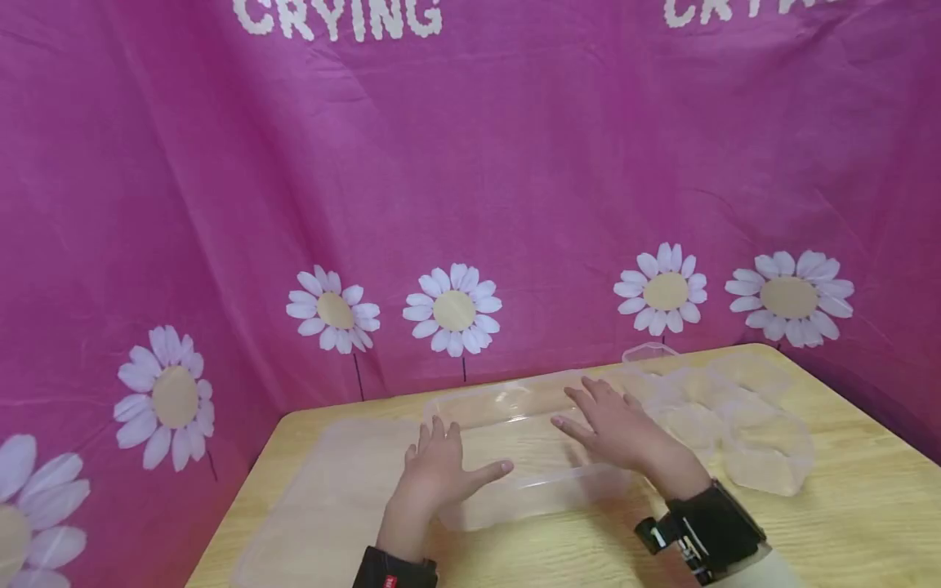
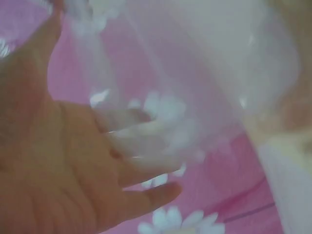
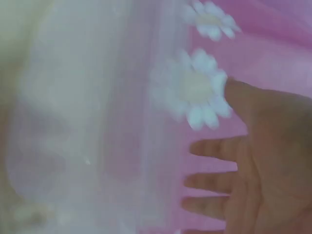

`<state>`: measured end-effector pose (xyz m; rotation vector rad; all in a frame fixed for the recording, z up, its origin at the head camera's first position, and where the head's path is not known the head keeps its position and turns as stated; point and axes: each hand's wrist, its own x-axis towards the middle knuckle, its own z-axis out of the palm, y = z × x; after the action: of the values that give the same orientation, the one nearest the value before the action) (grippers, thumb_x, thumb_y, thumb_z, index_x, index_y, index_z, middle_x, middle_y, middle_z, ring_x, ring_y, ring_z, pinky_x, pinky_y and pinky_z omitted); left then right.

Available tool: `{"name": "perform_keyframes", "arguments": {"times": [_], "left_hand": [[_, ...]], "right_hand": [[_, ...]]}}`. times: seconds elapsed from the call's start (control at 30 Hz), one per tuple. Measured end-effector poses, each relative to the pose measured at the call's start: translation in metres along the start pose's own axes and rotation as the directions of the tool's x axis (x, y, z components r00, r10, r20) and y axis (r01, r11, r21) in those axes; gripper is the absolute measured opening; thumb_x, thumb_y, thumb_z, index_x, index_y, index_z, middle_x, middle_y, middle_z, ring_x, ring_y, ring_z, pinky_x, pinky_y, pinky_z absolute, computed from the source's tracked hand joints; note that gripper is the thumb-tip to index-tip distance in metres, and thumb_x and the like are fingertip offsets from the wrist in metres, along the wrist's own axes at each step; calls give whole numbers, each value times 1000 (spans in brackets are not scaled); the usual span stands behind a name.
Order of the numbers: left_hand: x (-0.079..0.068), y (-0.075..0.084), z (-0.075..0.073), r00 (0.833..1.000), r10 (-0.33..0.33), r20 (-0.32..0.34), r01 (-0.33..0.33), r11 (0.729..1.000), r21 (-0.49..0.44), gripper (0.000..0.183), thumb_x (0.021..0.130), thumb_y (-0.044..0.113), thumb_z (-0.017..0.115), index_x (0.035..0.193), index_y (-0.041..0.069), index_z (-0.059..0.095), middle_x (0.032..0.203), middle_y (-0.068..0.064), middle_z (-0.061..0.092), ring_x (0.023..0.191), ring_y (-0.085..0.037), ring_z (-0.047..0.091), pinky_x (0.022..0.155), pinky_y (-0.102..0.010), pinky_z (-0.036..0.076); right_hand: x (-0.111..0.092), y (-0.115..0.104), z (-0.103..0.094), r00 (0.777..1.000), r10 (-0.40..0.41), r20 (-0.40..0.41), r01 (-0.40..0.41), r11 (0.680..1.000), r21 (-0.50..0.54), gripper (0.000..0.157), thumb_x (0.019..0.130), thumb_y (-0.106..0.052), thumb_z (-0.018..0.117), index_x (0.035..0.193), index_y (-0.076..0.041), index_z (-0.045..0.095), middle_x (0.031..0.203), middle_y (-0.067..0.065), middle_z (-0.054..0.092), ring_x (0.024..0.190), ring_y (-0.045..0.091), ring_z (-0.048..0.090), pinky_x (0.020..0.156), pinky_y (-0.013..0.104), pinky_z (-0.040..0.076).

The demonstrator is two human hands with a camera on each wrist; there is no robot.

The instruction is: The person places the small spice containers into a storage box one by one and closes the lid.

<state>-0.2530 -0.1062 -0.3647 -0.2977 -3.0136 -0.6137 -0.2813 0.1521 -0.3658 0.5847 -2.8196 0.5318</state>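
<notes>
A clear rectangular plastic box (image 1: pixel 532 494) lies on the table between my two hands. Over its left end is my left hand (image 1: pixel 434 474), fingers straight and thumb stretched out to the right. In the left wrist view the fingers of my left hand (image 2: pixel 92 161) overlap the see-through plastic (image 2: pixel 170 83). My right hand (image 1: pixel 621 429) is spread above the box's right end, with nothing in its grasp. The right wrist view shows the right hand (image 3: pixel 263 156) with fingers apart, beside the blurred clear wall of the box (image 3: pixel 83 122).
Left of the box lies a flat, clear plastic sheet or lid (image 1: pixel 316 498). Several clear, many-sided plastic containers (image 1: pixel 772 449) stand at the right of the wooden table (image 1: pixel 867 514). A magenta cloth (image 1: pixel 544 188) printed with daisies hangs behind the table and along its sides.
</notes>
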Motion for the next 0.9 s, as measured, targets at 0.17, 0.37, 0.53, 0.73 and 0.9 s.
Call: {"name": "perform_keyframes", "arguments": {"times": [0.17, 0.37, 0.53, 0.73, 0.9], "left_hand": [[-10, -9, -22, 997, -44, 65, 47, 998, -41, 107, 63, 68, 67, 129, -13, 44, 141, -38, 36, 125, -48, 38, 99, -61, 39], [-15, -7, -26, 994, 2, 112, 4, 998, -55, 83, 65, 55, 74, 109, -14, 58, 125, -30, 55, 110, -38, 53, 89, -52, 49], [-15, -4, -26, 994, -27, 103, 29, 999, -22, 82, 63, 54, 76, 109, -12, 59, 122, -28, 57, 105, -36, 56, 84, -52, 51], [-18, -1, -28, 992, -47, 121, 48, 999, -4, 79, 61, 53, 78, 105, -10, 59, 111, -23, 62, 91, -30, 59, 75, -48, 52], [-21, 2, -30, 991, -57, 123, 55, 998, 14, 78, 60, 51, 79, 103, -11, 60, 104, -23, 65, 89, -31, 60, 75, -49, 53]], "right_hand": [[-7, 32, -30, 1000, -1, -1, 1, 999, -36, 61, 87, -41, 58, 123, 8, 51, 123, 34, 53, 112, 47, 50, 91, 63, 43], [-22, 67, -47, 991, 36, 127, -37, 999, -1, 70, 76, -41, 71, 114, 15, 52, 113, 37, 57, 105, 50, 51, 90, 63, 43], [-28, 76, -53, 970, 98, 224, -106, 994, 25, 87, 66, -49, 75, 122, 13, 48, 122, 39, 52, 112, 53, 45, 93, 67, 39], [-32, 77, -57, 938, 156, 311, -172, 985, 25, 98, 59, -48, 80, 128, 11, 44, 129, 41, 45, 117, 55, 40, 94, 69, 36], [-31, 76, -57, 928, 190, 321, -208, 978, 21, 101, 56, -47, 82, 130, 9, 42, 130, 41, 42, 115, 56, 36, 92, 72, 35]]}}
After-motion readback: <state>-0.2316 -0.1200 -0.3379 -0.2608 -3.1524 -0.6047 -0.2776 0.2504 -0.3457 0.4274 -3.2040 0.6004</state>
